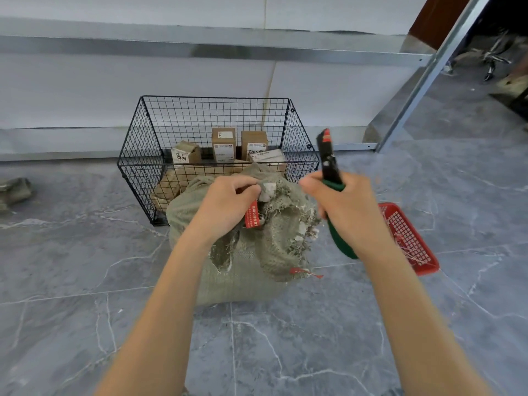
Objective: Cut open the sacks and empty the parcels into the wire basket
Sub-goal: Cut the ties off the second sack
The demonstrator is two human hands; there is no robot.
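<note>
My left hand [228, 201] is clenched around the bunched neck of the green woven sack [248, 281], fingers curled over the frayed top. A red tag [253, 215] with white print hangs just under my fingers. The sack stands upright on the grey marble-look floor [85, 281], full and bulging. Its far side is up against the near wall of the wire basket [137, 132]. A second red tie [304, 272] sticks out of the torn fold lower on the sack's right side.

My right hand [347, 208] is wrapped around the green handles of the cutters [330, 158]. Their black blades point up and away from me and have a red patch at the tip. The tool is just right of the sack's neck, not touching it. The blades are blurred, so I cannot tell whether they are parted.

The black basket sits on the floor on the far side of the sack, against the white wall. It already holds cardboard parcels [223, 144] with white labels. A few stand upright along its far side and others lie flat lower down.

To the right, partly hidden behind my right wrist, a red plastic tray [414, 247] lies on the floor with thin strips in it. At the far left edge a folded green sack [14, 191] lies flat on the floor.
</note>
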